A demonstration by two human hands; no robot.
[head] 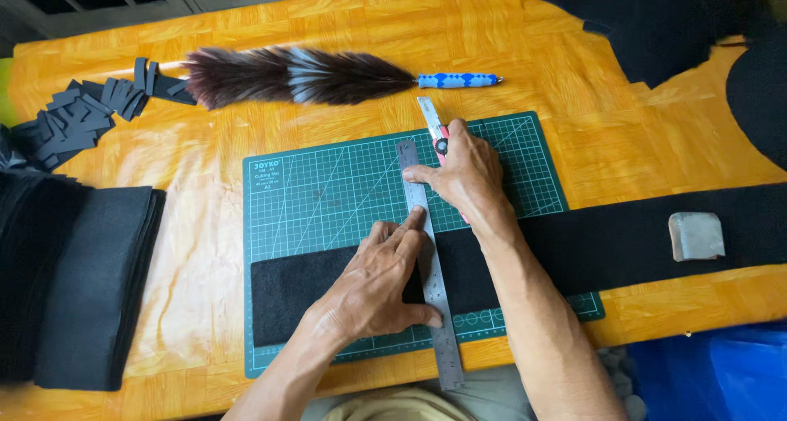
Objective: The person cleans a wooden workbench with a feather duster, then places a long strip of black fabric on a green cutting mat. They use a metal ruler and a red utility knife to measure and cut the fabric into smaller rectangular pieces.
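My left hand (379, 282) presses flat on a steel ruler (429, 265) that lies across a long strip of black felt (607, 245) on a green cutting mat (328, 191). My right hand (463, 171) grips a pink-and-silver utility knife (434, 126) at the ruler's far end, just right of its edge, index finger resting on the ruler. The blade tip is hidden under the hand.
A feather duster (303, 75) with a blue-white handle lies beyond the mat. Several cut black strips (82, 113) pile at far left, a stack of folded black felt (90, 282) below them. A grey block (696, 235) sits on the strip at right. More black fabric (656, 19) lies at the top right.
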